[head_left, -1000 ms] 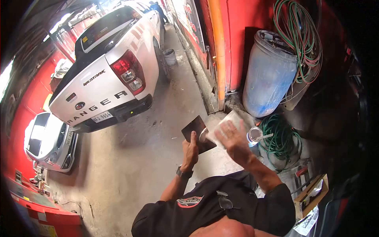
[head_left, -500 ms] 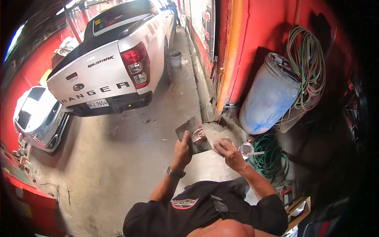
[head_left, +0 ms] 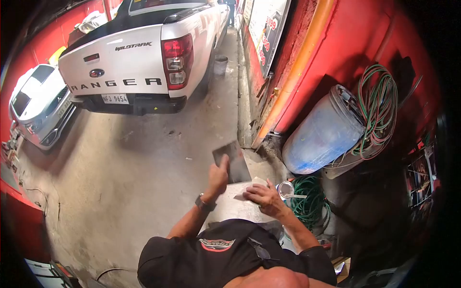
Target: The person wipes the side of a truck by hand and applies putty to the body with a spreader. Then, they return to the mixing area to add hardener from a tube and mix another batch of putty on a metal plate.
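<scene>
My left hand (head_left: 219, 176) grips a dark, flat mixing board (head_left: 234, 165) by its left edge, thumb on top. The board is tilted, and its upper face looks bare and slightly blurred. Close to its lower right corner, my right hand (head_left: 265, 198) is closed around a thin, flat spreader (head_left: 260, 182), whose pale edge shows past the fingers; the rest is mostly covered. Just right of that hand stands an open can (head_left: 286, 188) with a light flat stick (head_left: 297, 196) across its rim.
A coiled green hose (head_left: 309, 204) lies beside the can. Behind it leans a blue drum (head_left: 322, 132), with more hose (head_left: 377, 113) hanging on the red wall. A white pickup (head_left: 120, 62) and a silver car (head_left: 41, 108) are parked ahead. A bucket (head_left: 221, 66) stands near the pickup.
The pale brownish paste seen on the board is no longer visible there. My right hand has shifted slightly left and down, and the spreader's pale edge now shows. The head view has tilted.
</scene>
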Tool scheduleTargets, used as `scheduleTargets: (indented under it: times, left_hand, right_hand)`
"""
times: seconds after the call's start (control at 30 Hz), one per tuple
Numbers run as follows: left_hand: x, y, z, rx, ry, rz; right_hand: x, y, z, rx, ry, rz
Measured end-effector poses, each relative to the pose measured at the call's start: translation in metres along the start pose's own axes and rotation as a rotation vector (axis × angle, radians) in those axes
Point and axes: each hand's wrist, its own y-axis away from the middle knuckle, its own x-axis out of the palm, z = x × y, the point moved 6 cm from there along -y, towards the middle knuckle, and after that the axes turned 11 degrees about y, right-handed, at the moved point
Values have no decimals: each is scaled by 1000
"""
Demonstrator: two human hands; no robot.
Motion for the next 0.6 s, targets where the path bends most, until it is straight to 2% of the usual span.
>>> scheduleTargets:
  times: [0.03, 0.07, 0.1, 0.17, 0.2, 0.3, 0.33, 0.37, 0.43, 0.47, 0.53, 0.6]
  left_hand:
    - [-10, -22, 14, -98, 128, -13]
    - [-11, -35, 27, -152, 419, 53]
    - [-7, -38, 23, -202, 719, 116]
    - [2, -28, 28, -332, 933, 124]
    - [6, -22, 28, -391, 1038, 130]
    - [28, 10, 11, -525, 1205, 440]
    - [27, 12, 14, -460, 1228, 412]
    - [22, 12, 18, -392, 1108, 409]
    - [10, 13, 16, -260, 862, 397]
    - [5, 17, 9, -182, 733, 329]
    - [1, 10, 27, -179, 761, 313]
    - [-5, 9, 35, -204, 805, 264]
  right_hand:
    - [-2, -1, 1, -3, -29, 7]
    - [-13, -6, -5, 72, -112, 1]
    - [-31, -15, -9, 106, -214, -107]
    - [-62, -29, -14, 182, -424, -325]
    - [-77, -34, -11, 192, -431, -422]
    - [-91, -60, 14, 100, -476, -541]
    - [-78, -65, 20, 6, -481, -467]
    - [-61, -65, 24, -23, -413, -330]
    - [-39, -62, 19, -19, -168, -232]
    - [-29, -60, 8, 28, -115, -182]
    - [-14, -53, -15, 129, -6, -86]
    - [-5, -42, -25, 62, 211, 58]
